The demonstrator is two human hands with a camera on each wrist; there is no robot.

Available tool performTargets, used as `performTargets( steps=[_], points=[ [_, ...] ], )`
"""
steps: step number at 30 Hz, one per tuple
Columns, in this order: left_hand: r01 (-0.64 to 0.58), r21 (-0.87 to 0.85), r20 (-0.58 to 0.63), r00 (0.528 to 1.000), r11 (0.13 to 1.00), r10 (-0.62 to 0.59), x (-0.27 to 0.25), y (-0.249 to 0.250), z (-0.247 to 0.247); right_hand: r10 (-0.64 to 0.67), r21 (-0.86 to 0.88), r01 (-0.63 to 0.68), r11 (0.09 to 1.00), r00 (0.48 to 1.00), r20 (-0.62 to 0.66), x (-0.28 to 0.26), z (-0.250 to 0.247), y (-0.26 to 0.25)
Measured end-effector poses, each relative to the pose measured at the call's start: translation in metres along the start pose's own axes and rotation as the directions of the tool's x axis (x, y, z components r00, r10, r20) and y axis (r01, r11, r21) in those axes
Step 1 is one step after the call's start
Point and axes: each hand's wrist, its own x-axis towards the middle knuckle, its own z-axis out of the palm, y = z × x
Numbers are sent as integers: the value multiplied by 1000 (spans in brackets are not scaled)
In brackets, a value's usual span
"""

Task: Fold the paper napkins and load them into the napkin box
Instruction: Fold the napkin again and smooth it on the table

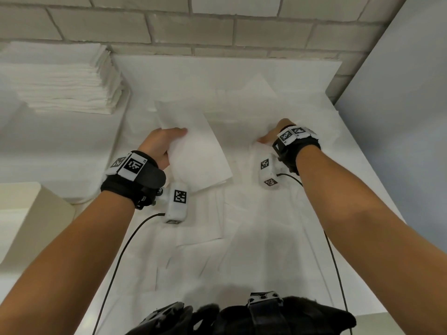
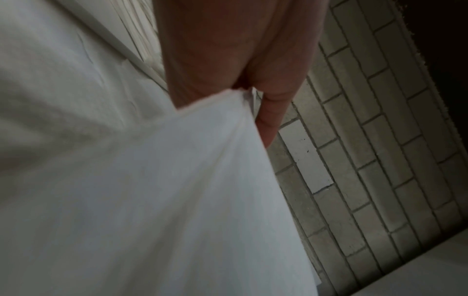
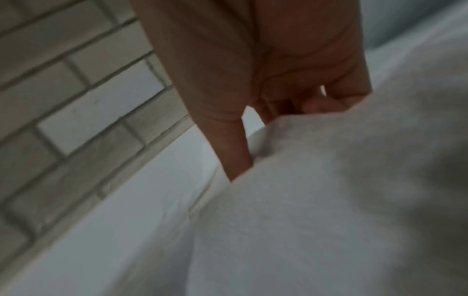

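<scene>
My left hand (image 1: 167, 141) holds a folded white napkin (image 1: 200, 155) lifted off the table's middle, thumb on top. In the left wrist view that hand (image 2: 253, 88) pinches the folded napkin's (image 2: 177, 200) upper edge. My right hand (image 1: 268, 137) reaches down to another white napkin (image 1: 256, 146) lying to the right. In the right wrist view its curled fingers (image 3: 316, 104) grip that napkin's (image 3: 329, 200) edge. A tall stack of napkins (image 1: 67, 83) stands at the back left.
Several loose napkins (image 1: 217, 250) lie spread over the white table (image 1: 350, 165). A beige box (image 1: 33, 213) stands at the left edge. A brick wall (image 1: 217, 27) runs along the back, and a grey panel (image 1: 411, 117) closes the right side.
</scene>
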Motion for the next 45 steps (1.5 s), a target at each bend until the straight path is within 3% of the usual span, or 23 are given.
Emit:
performTargets(
  steps=[3, 5, 7, 11, 15, 17, 19, 22, 27, 30, 32, 33, 35, 37, 38, 41, 43, 45],
  points=[
    [24, 4, 40, 999, 1000, -24, 2, 0, 7, 122, 281, -152, 947, 985, 124, 6, -9, 4],
    [30, 10, 55, 998, 1000, -31, 4, -1, 9, 137, 485, -220, 846, 970, 202, 10, -12, 7],
    [32, 9, 56, 998, 999, -33, 5, -1, 11, 128, 615, -220, 757, 973, 191, 12, -13, 8],
    [39, 10, 82, 996, 999, -39, 6, -4, 15, 135, 589, -178, 788, 984, 117, 21, -4, 3],
    [46, 3, 86, 995, 999, -46, 6, -3, 17, 103, 291, -122, 949, 992, 78, 7, -2, -17],
    [45, 3, 82, 996, 999, -45, 7, -2, 17, 31, 182, -38, 983, 999, 41, 5, 1, -23],
    [45, 16, 78, 996, 999, -46, 7, -1, 15, -6, 196, -4, 981, 999, 47, 6, 3, -26],
    [31, 19, 71, 997, 999, -32, 8, 1, 12, -9, 490, -97, 866, 978, 209, 11, -4, -23],
    [16, -25, 24, 1000, 1000, -16, 13, 0, 6, -34, 650, -69, 757, 989, 146, 14, -23, -32],
    [15, -27, 23, 1000, 1000, -14, 15, 0, 7, -256, 823, 34, 567, 957, 136, -5, -38, -56],
    [15, -26, -4, 1000, 1000, -15, 16, 3, 9, -458, 892, 92, 443, 878, 137, -23, -47, -70],
    [7, -23, -27, 1000, 1000, -8, 16, 5, 8, -547, 895, 140, 423, 827, 129, -35, -52, -76],
    [-23, 10, -60, 998, 1000, 23, 16, 11, 3, -687, 818, 312, 484, 714, 134, -61, -66, -87],
    [-57, 53, -77, 995, 997, 61, 11, 19, -5, -766, 584, 554, 594, 611, 199, -87, -79, -95],
    [-73, 66, -58, 995, 995, 77, 9, 22, -10, -763, 415, 645, 641, 591, 261, -95, -83, -99],
    [-77, 47, 24, 997, 996, 76, 3, 28, -20, -640, -85, 743, 664, 624, 448, -112, -82, -114],
    [-54, 84, 41, 998, 995, 50, -4, 29, -18, -575, -319, 748, 582, 656, 490, -122, -75, -124],
    [-38, 155, 105, 994, 987, 22, -11, 30, -10, -581, -447, 746, 493, 665, 470, -127, -67, -134]
  ],
)
